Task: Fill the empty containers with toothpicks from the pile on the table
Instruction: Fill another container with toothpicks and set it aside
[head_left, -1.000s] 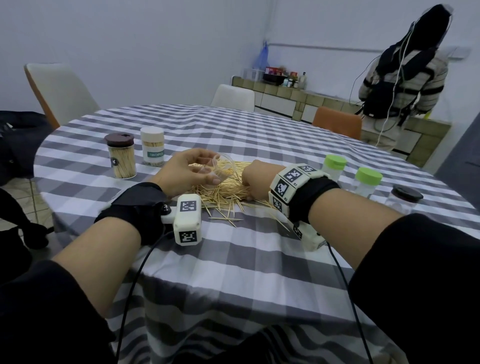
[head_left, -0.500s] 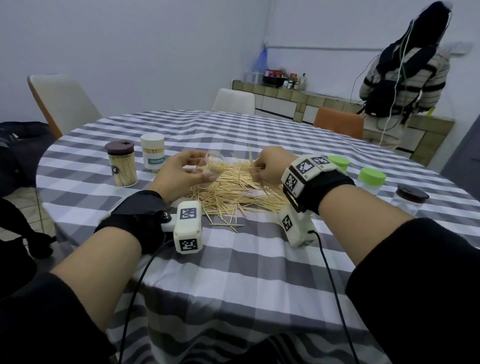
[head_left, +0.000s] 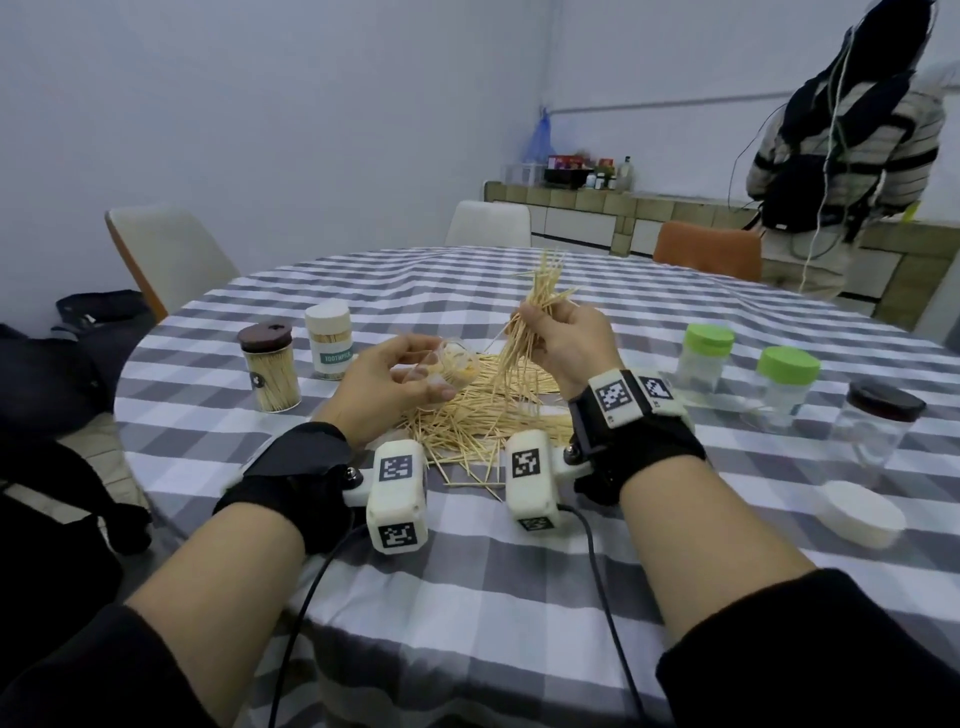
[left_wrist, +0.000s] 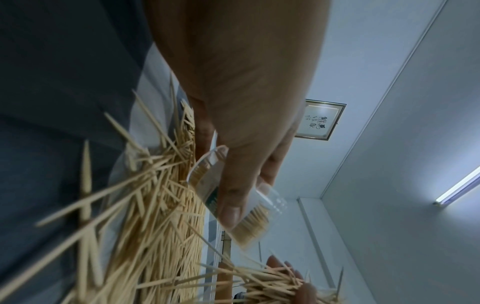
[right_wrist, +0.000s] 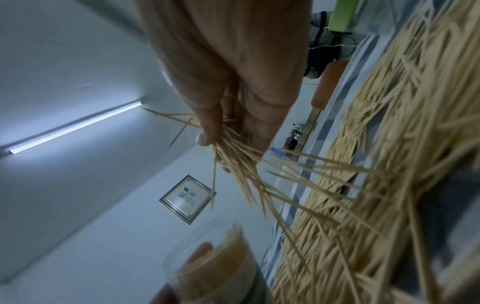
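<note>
Dining room, pale walls, tube lighting.

A round table (head_left: 363, 597) is being covered by a grey-and-white checked cloth. It is being flanked by a cream chair (head_left: 171, 254) at the left, a white chair (head_left: 488, 224) at the far side and an orange chair (head_left: 707, 249) at the right. A tiled counter (head_left: 597, 213) along the back wall is being used for bottles and boxes. A framed calligraphy print (left_wrist: 320, 119) is being displayed on the wall, and the room is being lit by a fluorescent tube (right_wrist: 75, 127).
</note>
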